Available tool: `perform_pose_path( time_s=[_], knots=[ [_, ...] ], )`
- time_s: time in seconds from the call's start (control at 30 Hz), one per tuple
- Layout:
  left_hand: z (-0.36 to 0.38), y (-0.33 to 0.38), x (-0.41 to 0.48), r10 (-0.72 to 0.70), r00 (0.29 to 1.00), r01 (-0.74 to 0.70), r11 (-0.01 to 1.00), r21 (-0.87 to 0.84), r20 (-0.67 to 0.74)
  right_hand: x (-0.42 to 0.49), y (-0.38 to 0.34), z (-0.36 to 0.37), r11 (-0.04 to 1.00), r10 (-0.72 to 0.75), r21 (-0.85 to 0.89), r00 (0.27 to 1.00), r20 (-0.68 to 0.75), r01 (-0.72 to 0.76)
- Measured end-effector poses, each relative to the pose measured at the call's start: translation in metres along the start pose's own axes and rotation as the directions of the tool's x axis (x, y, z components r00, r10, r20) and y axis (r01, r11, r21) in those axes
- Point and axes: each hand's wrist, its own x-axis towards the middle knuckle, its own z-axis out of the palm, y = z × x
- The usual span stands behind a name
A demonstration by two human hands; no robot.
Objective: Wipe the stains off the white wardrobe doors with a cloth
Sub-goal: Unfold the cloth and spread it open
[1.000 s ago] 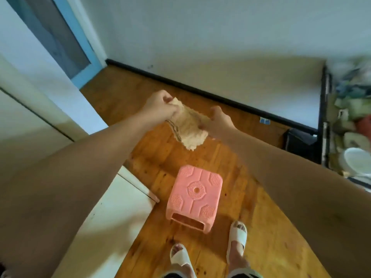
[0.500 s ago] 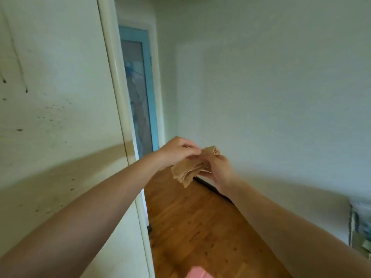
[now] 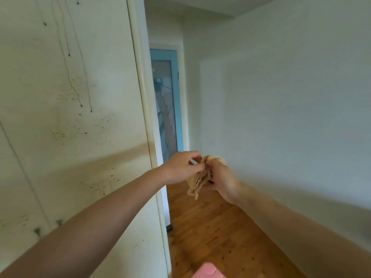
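head view: both arms reach forward at chest height. the left hand [image 3: 180, 167] pinches the upper edge of a beige cloth [image 3: 197, 180], fingers curled round it, and the right hand [image 3: 221, 178] grasps the same cloth from the other side. the cloth hangs bunched between the two hands, in the air, its lower corner drooping, clear of the wardrobe. the white wardrobe door [image 3: 66, 117] fills the left side, just beside the left arm; dark drip streaks and brown speckled stains [image 3: 80, 105] run down its face. past the door's rounded edge stands a blue-framed glass door [image 3: 167, 101]. a wooden floor [image 3: 216, 233] lies below, with a pink stool [image 3: 207, 271] corner at the bottom edge.
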Motion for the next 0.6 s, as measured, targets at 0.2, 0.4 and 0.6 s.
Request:
perform_pose_path(
  time_s=[0.2, 0.4, 0.6],
  knots=[
    [-0.013, -0.019, -0.051, -0.057, 0.991, 0.054, 0.998, -0.031, -0.125, -0.009, 0.013, 0.033, 0.958, -0.113, -0.256, 0.991, 0.069, 0.127],
    [-0.081, -0.096, -0.144, -0.398, 0.917, 0.399, 0.914, -0.081, 0.024, 0.011, 0.004, 0.059, 0.626, -0.107, -0.745, 0.972, 0.211, 0.23],
    [-0.136, -0.165, -0.289, -0.723, 0.689, 0.703, 0.682, 0.202, 0.048, -0.013, -0.008, 0.175, 0.138, 0.068, -0.883, 0.885, 0.461, 0.45]
  ],
)
